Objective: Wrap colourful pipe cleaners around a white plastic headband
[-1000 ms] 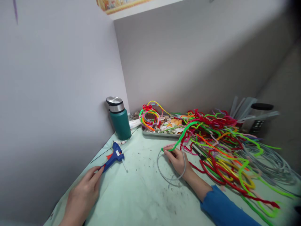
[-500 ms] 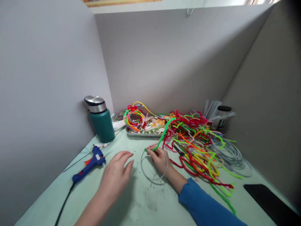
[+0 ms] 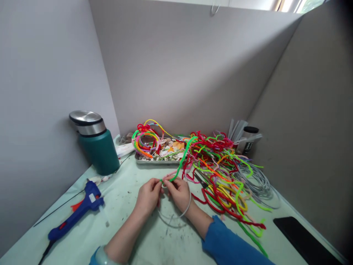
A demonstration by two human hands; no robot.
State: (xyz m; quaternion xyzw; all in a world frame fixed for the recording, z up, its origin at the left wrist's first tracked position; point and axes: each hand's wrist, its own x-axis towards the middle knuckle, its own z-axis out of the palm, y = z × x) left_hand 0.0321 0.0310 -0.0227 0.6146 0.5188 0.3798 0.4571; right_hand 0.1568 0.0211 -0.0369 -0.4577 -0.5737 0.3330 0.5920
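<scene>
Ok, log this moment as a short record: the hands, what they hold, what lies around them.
left hand: pinches the near end of the green pipe cleaner
right hand: pinches the same end, fingertips meeting the left hand's
wire ring: grey, on the table, by the hands
left of the hands: blue glue gun, green flask
behind: metal tray of small pieces
right: pipe cleaner pile, scissors

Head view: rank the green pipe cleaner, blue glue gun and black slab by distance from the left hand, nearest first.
1. green pipe cleaner: its end sits at the fingertips of the left hand.
2. blue glue gun: on the table, off to the left.
3. black slab: far right edge.
</scene>
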